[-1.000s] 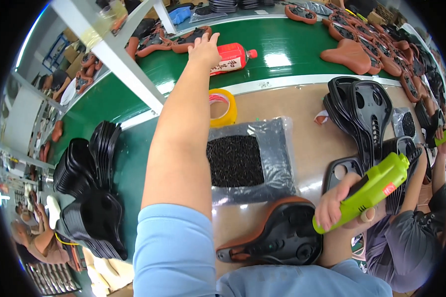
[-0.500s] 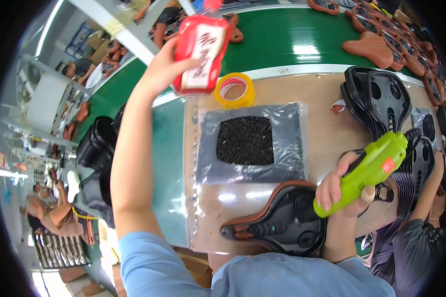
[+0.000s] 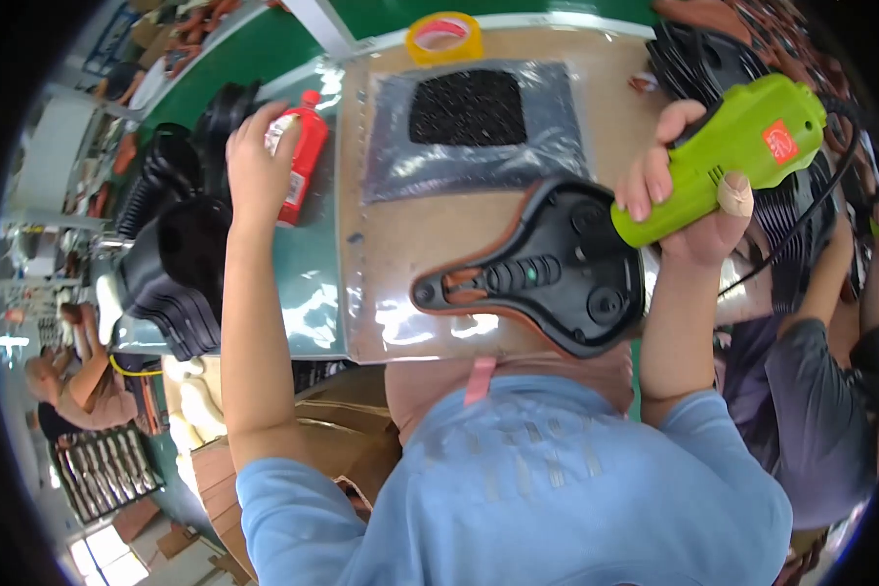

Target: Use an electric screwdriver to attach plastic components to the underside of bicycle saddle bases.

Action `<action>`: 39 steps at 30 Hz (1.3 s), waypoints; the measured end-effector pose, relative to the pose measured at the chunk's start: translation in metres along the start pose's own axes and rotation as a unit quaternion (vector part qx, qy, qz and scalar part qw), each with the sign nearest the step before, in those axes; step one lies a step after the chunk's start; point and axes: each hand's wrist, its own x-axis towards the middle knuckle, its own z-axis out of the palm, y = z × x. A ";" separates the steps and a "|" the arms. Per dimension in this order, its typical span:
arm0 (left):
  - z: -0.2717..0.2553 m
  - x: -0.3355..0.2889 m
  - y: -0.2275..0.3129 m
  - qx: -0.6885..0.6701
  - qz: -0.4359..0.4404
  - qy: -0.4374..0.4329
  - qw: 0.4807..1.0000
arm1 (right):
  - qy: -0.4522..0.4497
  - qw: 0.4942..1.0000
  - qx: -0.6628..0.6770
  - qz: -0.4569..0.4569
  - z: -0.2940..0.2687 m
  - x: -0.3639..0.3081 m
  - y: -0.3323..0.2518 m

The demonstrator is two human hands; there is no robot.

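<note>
**Workbench with a saddle, a power tool and a red bottle**

A brown workbench (image 3: 400,244) under a clear plastic sheet runs alongside a green conveyor belt (image 3: 557,8), with stacks of black bicycle saddle shells (image 3: 171,264) piled at its left edge. At the back of the bench a roll of yellow tape (image 3: 443,36) sits just beyond a clear bag of small black parts (image 3: 474,122).

The left hand (image 3: 254,166) is closed around a red bottle with a red cap (image 3: 303,156), holding it upright at the bench's left edge, beside the saddle stacks. The right hand (image 3: 689,210) grips a lime-green electric screwdriver (image 3: 728,156), fingers wrapped over its body; a plaster covers the thumb. The tool's nose points down-left onto the underside of a bicycle saddle (image 3: 547,269), which lies upside down near the front edge of the bench, its black base up and brown cover showing at the rim. Another person in a grey top (image 3: 820,410) stands at the right.
</note>
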 end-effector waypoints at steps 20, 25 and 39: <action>0.100 0.026 0.094 -0.139 0.016 -0.260 0.955 | 0.004 0.984 -0.176 0.002 0.049 -0.015 -0.009; 0.103 0.040 0.092 -0.168 -0.011 -0.251 0.953 | 0.003 0.982 -0.188 0.006 0.056 -0.009 -0.003; -0.007 -0.053 0.153 -0.547 0.011 -0.136 0.826 | 0.085 0.986 -0.143 0.027 0.025 -0.019 -0.006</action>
